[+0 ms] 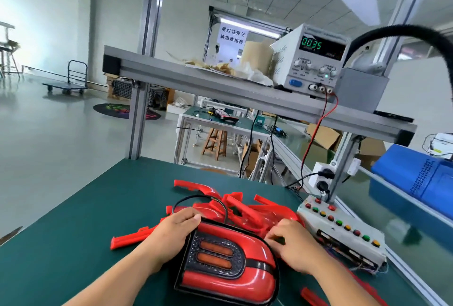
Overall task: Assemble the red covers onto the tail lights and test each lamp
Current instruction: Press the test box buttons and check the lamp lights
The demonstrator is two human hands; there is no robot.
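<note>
Two grips pin the tail light (228, 264) at the counter's (73, 232) near edge: our left hand (169, 234) curls over its far corner, our right hand (291, 244) pinches its rim. Uneven pressure, we judge, could slide it off.

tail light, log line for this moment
left hand: grips red plastic tail light | right hand: at its right edge, grip unclear | loose red plastic covers: piled behind
</note>
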